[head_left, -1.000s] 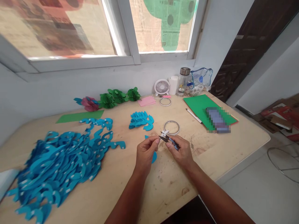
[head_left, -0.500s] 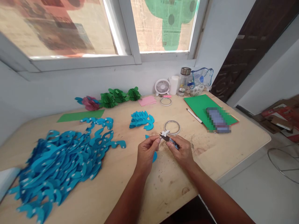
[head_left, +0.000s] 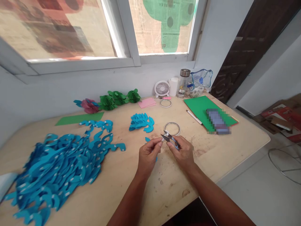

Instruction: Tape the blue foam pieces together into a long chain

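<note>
Black-bladed snips (head_left: 167, 138) were gripped in the right hand (head_left: 184, 151), while the left hand (head_left: 148, 153) pinched a small white piece (head_left: 163, 139) beside them

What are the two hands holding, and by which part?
The right hand grips small scissors by the handles. The left hand pinches a tiny white piece; which part is hidden.

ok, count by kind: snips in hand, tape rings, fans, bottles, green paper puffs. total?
Snips, in the right hand: 1
Tape rings: 2
Fan: 1
Bottle: 1
Green paper puffs: 3
Total: 8
</note>
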`<state>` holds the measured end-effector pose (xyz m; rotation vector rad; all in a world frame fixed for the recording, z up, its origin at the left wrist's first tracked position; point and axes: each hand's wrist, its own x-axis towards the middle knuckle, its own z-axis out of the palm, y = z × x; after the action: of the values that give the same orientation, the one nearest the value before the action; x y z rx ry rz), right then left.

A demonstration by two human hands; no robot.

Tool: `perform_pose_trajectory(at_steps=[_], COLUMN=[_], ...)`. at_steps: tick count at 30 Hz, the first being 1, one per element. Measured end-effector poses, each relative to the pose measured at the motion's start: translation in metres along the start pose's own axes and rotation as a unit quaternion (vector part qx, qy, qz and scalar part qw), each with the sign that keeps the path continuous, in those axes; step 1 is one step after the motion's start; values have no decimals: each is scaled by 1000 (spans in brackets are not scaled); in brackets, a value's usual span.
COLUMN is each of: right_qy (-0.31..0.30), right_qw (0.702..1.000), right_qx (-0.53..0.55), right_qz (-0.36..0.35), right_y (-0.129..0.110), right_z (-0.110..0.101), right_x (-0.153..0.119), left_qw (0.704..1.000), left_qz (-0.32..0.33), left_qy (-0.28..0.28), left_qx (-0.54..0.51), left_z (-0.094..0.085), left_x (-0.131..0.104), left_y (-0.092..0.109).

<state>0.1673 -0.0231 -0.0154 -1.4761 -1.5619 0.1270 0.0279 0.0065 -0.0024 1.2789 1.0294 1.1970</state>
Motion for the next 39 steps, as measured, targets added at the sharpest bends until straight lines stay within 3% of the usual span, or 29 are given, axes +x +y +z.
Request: perform_pose_trajectory(at_steps=[7,14,22,39], right_qy=[-9,-59,-67,-30], right_qw=[994,957,945,958], right_qx=[80,212,243,228], right_qz=[80,187,207,169], right_y=[-3,3,6,1], right_z=[-4,1,2,0], right_x=[3,5,5,3], left_qw=[998,989,986,992], left_qz=[24,71,72,66], left_qy=[-16,-56,-60,-61], left_qx=[54,120,136,88], left_z=[-1,4,5,6], left_x=[0,-4,-5,-8], left_y=[-7,2,0,0])
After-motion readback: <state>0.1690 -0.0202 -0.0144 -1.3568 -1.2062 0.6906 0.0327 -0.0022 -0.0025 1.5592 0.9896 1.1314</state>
